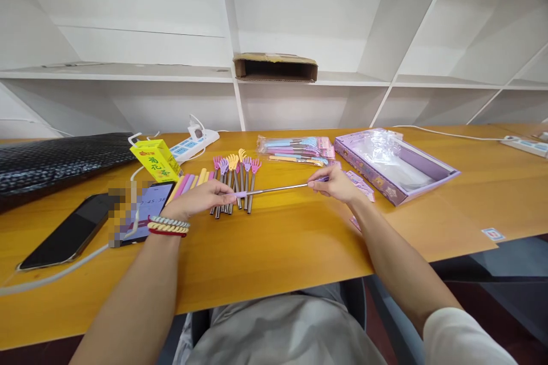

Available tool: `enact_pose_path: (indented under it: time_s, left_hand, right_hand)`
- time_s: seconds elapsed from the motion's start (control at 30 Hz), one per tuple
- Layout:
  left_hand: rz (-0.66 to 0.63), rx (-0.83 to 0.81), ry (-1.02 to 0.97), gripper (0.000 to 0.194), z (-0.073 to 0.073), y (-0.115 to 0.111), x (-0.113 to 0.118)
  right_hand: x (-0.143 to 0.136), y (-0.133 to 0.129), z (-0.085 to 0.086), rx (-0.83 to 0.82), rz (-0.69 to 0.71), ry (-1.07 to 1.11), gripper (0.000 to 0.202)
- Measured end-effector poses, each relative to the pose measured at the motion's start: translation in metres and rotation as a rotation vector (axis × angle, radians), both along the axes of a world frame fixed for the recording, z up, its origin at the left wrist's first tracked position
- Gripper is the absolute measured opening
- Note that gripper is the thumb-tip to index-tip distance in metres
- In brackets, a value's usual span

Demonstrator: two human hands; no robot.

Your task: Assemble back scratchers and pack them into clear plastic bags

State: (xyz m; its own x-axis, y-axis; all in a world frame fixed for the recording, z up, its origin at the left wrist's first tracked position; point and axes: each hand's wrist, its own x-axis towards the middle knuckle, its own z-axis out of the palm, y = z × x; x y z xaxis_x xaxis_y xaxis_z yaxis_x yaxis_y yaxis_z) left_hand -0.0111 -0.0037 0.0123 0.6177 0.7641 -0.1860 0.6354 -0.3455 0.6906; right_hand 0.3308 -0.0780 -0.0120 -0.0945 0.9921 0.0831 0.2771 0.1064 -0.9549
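Between my two hands a telescopic back scratcher (278, 188) is drawn out, its thin metal rod level above the table. My left hand (209, 197) is closed round its purple handle. At the other end my right hand (331, 183) pinches the purple head, mostly hidden by the fingers. Just behind my left hand lie several back scratcher heads on metal tubes (233, 166), in purple, yellow and pink. Several coloured handle sleeves (188, 182) lie beside them, partly covered by my left hand. Pink packaging cards (359, 185) lie behind my right hand.
Bagged back scratchers (299, 148) lie at the back, with an open purple display box (394, 168) to the right. On the left are a yellow drink carton (156, 159), a dark phone (68, 231), a lit phone (149, 205), a power strip (194, 145) and a white cable (64, 274).
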Motion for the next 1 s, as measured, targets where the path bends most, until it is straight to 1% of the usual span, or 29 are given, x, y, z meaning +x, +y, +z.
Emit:
enact_pose_path:
  time_s: [0.03,0.1,0.2,0.23,0.3,0.37,0.43,0.5,0.6,0.77,0.9,1.0]
  left_hand:
    - [-0.022,0.058,0.039,0.038,-0.001,-0.001,0.005]
    - [-0.082,0.156,0.101,0.047,-0.003,-0.008,0.020]
    - [-0.256,0.292,0.206,0.051,-0.007,-0.025,0.046]
    - [-0.274,0.366,0.255,0.050,-0.009,-0.031,0.054]
    - [-0.216,0.546,0.375,0.042,-0.013,-0.039,0.064]
    - [-0.109,0.713,0.489,0.036,-0.015,-0.043,0.068]
    - [-0.043,0.813,0.565,0.035,-0.016,-0.043,0.068]
    - [-0.029,0.857,0.600,0.036,-0.015,-0.044,0.069]
    - [0.008,0.886,0.615,0.035,-0.015,-0.047,0.072]
    - [0.092,0.907,0.604,0.032,-0.019,-0.057,0.082]
    - [0.130,0.912,0.585,0.026,-0.022,-0.058,0.085]
    - [0.157,0.952,0.526,0.022,-0.024,-0.058,0.086]
  right_hand:
    - [-0.007,0.000,-0.002,0.011,-0.012,-0.020,0.030]
    - [-0.022,-0.001,-0.006,0.049,0.017,-0.054,0.028]
    - [-0.048,-0.005,-0.011,0.133,0.111,-0.116,0.022]
    - [-0.056,-0.007,-0.013,0.156,0.123,-0.129,0.021]
    - [-0.066,-0.009,-0.018,0.194,0.113,-0.139,0.020]
    - [-0.071,-0.009,-0.023,0.217,0.069,-0.124,0.019]
    - [-0.072,-0.008,-0.027,0.225,0.020,-0.093,0.019]
    - [-0.074,-0.008,-0.030,0.233,-0.022,-0.062,0.019]
    - [-0.077,-0.009,-0.029,0.235,-0.066,-0.044,0.019]
    - [-0.079,-0.010,-0.027,0.183,-0.103,-0.002,0.019]
    - [-0.079,-0.010,-0.025,0.135,-0.098,0.043,0.021]
    - [-0.080,-0.011,-0.019,0.115,-0.065,0.077,0.020]
